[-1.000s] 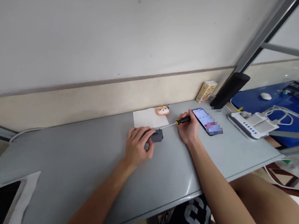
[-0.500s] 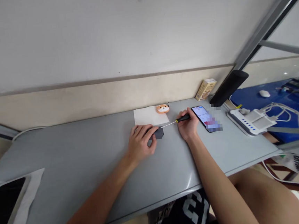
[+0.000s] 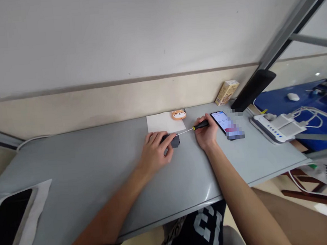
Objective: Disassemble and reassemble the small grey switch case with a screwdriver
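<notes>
While the left hand (image 3: 156, 151) is closed over the left part of a small dark grey box (image 3: 175, 142), the right hand (image 3: 207, 136) grips the black-and-yellow handle of a screwdriver (image 3: 202, 124). I record the box lying on the grey desk (image 3: 99, 174), just on the near side of a sheet of white paper (image 3: 159, 123), its right end exposed. The screwdriver's thin shaft points left to the box's far edge; whether the tip touches, I cannot tell from my view. An orange case with an animal face (image 3: 179, 115) sits at the paper's far right corner. I note a lit phone (image 3: 220, 120), partly pixelated, just right of the right hand, and a carton (image 3: 226, 93) near the desk's far edge beyond it.
</notes>
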Motion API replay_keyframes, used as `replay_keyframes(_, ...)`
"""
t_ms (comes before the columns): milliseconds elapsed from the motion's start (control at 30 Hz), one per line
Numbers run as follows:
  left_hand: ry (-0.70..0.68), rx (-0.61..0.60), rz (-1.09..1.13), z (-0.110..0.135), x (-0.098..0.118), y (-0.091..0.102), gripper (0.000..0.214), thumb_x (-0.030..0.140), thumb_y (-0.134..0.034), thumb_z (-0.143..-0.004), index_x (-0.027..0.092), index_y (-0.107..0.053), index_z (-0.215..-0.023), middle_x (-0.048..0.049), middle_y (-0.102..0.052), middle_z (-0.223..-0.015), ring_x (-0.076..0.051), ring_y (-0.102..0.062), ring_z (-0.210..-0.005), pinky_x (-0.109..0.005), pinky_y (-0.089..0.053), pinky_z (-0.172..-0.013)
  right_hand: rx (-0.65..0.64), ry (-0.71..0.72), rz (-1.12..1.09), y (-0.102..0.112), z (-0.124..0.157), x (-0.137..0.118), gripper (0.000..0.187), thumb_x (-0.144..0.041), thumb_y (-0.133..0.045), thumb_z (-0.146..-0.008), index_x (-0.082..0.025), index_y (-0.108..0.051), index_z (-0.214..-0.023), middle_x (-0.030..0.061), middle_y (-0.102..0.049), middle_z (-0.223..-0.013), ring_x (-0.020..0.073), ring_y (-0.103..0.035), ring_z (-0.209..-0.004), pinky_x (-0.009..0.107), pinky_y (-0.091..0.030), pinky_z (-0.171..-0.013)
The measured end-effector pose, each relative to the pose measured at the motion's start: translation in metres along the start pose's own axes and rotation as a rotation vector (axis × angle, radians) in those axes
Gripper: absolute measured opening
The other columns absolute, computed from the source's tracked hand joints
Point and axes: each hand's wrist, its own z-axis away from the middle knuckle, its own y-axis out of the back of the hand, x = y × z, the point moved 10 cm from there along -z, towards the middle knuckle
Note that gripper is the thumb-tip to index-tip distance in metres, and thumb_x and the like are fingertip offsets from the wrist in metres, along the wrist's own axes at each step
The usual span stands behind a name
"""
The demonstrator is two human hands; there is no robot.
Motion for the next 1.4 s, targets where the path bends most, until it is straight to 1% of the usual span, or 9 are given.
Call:
replay_keyframes(200,-0.033,-0.040,-0.028,0.000,0.007,-0.006,0.049,0.011,-0.057,-0.092,0.026,-0.064,-0.138,-0.0085,-0.070,-0.115,-0.026,-0.064,-0.106,-0.043,-0.049,-0.095,-0.013,-0.027,-0.036,0.004,-0.002,-0.002,0.039,-0.044,-0.067,-0.088,-0.021,-0.048,-0.062,-0.0059,-0.046,-0.055,0.0086,-0.046,-0.047,0.022,-0.038,-0.043)
replay_keyframes(400,-0.057,0.095,0.178,0.000,0.003,0.006,0.041,0.010,-0.064,-0.089,0.026,-0.065,-0.127,-0.0049,-0.073,-0.120,-0.021,-0.068,-0.109,-0.038,-0.053,-0.100,-0.006,-0.081,-0.144,0.011,-0.005,-0.007,0.032,-0.039,-0.056,-0.089,-0.022,-0.047,-0.064,-0.0051,-0.040,-0.052,0.0102,-0.040,-0.046,0.023,-0.035,-0.044)
replay_keyframes(500,0.099,0.137,0.292,0.001,-0.020,0.010,0.036,0.010,-0.064,-0.085,0.025,-0.066,-0.117,-0.0049,-0.072,-0.118,-0.022,-0.067,-0.110,-0.039,-0.052,-0.100,-0.007,-0.082,-0.203,0.015,-0.007,-0.011,0.029,-0.036,-0.055,-0.088,-0.021,-0.046,-0.065,-0.0057,-0.038,-0.054,0.0098,-0.039,-0.046,0.022,-0.035,-0.045)
replay_keyframes(633,0.408,0.190,0.445,0.010,-0.062,0.008,0.029,0.011,-0.059,-0.078,0.022,-0.063,-0.104,-0.0031,-0.069,-0.098,-0.020,-0.065,-0.093,-0.037,-0.052,-0.086,-0.017,-0.122,-0.225,0.013,-0.005,-0.009,0.029,-0.035,-0.054,-0.090,-0.021,-0.045,-0.066,-0.0062,-0.035,-0.054,0.0097,-0.036,-0.046,0.023,-0.036,-0.046)
replay_keyframes(833,0.709,0.198,0.858,0.022,-0.096,-0.023,0.024,0.025,-0.070,-0.082,0.022,-0.061,-0.104,-0.0047,-0.070,-0.108,-0.020,-0.065,-0.102,-0.036,-0.049,-0.096,0.017,-0.132,-0.114,0.009,-0.003,-0.009,0.033,-0.037,-0.049,-0.093,-0.021,-0.046,-0.064,-0.0055,-0.035,-0.052,0.0101,-0.034,-0.046,0.023,-0.033,-0.045)
replay_keyframes(933,0.811,0.124,0.935,0.026,-0.100,-0.038,0.031,0.036,-0.075,-0.084,0.023,-0.064,-0.110,-0.0053,-0.070,-0.110,-0.018,-0.065,-0.099,-0.033,-0.051,-0.089,0.087,0.026,0.002,0.012,-0.006,-0.023,0.031,-0.035,-0.052,-0.091,-0.021,-0.047,-0.063,-0.0050,-0.038,-0.055,0.0102,-0.038,-0.049,0.024,-0.034,-0.047)
replay_keyframes(1033,0.845,0.012,0.837,0.028,-0.099,-0.043,0.032,0.044,-0.073,-0.088,0.023,-0.068,-0.112,-0.0049,-0.070,-0.104,-0.018,-0.065,-0.090,-0.030,-0.051,-0.078,0.118,0.340,0.216,0.008,0.001,-0.054,0.033,-0.032,-0.058,-0.087,-0.021,-0.045,-0.059,-0.0044,-0.040,-0.057,0.0095,-0.038,-0.051,0.025,-0.031,-0.048)
replay_keyframes(1233,0.720,-0.114,0.636,0.023,-0.085,-0.040,0.030,0.048,-0.069,-0.091,0.024,-0.071,-0.110,-0.0040,-0.072,-0.098,-0.018,-0.065,-0.086,-0.033,-0.053,-0.079,0.012,0.909,0.741,-0.036,0.063,-0.100,0.045,-0.032,-0.061,-0.093,-0.020,-0.043,-0.053,-0.0035,-0.038,-0.053,0.0106,-0.036,-0.052,0.030,-0.027,-0.053)
replay_keyframes(1400,0.610,-0.121,0.548,0.021,-0.081,-0.038,0.027,0.046,-0.069,-0.093,0.023,-0.072,-0.106,-0.0050,-0.071,-0.097,-0.018,-0.067,-0.081,-0.035,-0.055,-0.076,-0.186,1.080,0.817,-0.061,0.095,-0.096,0.044,-0.030,-0.061,-0.094,-0.021,-0.040,-0.056,-0.0028,-0.038,-0.053,0.0113,-0.034,-0.049,0.033,-0.023,-0.053)
